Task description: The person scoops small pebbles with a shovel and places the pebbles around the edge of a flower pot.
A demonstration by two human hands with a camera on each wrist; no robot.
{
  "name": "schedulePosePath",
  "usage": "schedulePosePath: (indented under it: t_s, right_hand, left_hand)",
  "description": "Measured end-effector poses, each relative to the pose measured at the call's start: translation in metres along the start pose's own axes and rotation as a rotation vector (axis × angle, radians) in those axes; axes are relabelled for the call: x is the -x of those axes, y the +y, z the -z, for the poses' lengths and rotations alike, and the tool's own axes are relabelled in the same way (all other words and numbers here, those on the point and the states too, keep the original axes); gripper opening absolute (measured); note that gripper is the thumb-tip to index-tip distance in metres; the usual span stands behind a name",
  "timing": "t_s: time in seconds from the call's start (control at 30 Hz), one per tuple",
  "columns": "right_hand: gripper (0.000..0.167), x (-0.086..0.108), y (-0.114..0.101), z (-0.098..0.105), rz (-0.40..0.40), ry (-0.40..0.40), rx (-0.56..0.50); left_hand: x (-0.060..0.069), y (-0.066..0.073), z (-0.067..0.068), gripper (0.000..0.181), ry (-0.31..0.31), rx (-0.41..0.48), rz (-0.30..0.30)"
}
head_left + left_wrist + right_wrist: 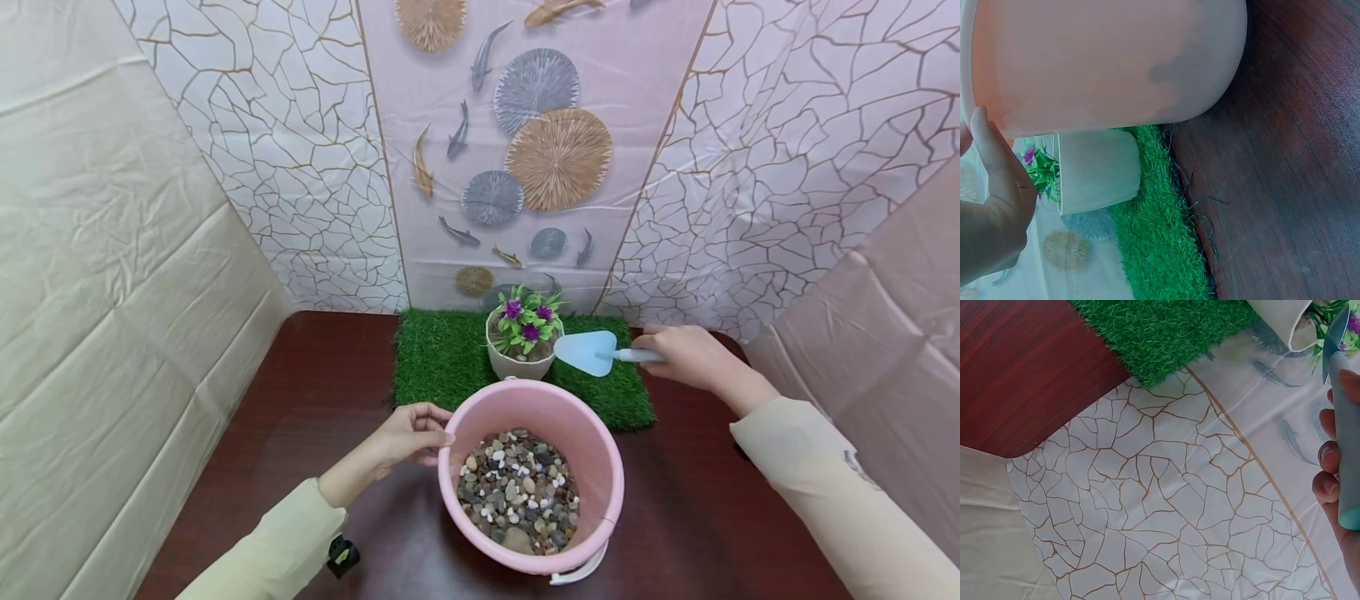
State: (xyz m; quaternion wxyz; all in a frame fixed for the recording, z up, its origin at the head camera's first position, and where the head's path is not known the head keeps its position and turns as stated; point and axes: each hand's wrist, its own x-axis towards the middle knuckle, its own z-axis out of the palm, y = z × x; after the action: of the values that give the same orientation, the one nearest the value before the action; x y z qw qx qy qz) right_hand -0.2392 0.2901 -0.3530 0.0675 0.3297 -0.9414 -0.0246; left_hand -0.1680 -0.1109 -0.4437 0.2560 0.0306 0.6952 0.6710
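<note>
Beside the right rim of the flowerpot [512,367], the blade of a pale blue trowel [588,354] is held out by the right hand [684,357], its fingers curled round the trowel's grip. The trowel's long axis is laid almost sideways, tip to the left, so the pot is placed straight left of that hand, with the blade between them; whether the rim is touched or only overlapped by the tip cannot be told. No pebbles can be made out on the blade. In the pot a plant with purple flowers [528,319] is held. Just in front, on the desk [337,358], a pink bucket [558,417] is seen, its bottom covered with mixed pebbles [517,492]; its left rim is pinched by the left hand [401,437], and no tool is carried there. The pot is set on a green grass mat [435,358], backed by a patterned cloth [562,158].
</note>
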Motion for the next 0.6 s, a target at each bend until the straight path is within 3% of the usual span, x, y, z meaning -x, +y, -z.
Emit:
schedulePosePath:
  t_s: [0.3,0.6]
  right_hand:
    - [0.019,0.009,-0.014,0.005,0.0,0.029,-0.036]
    - [0.02,0.009,-0.031,0.01,0.073,0.085,-0.043]
  left_hand:
    - [0.001,-0.001,0.0,0.04,0.008,-0.001,0.005]
    - [-0.001,-0.002,0.0,0.04,-0.001,-0.003,0.001]
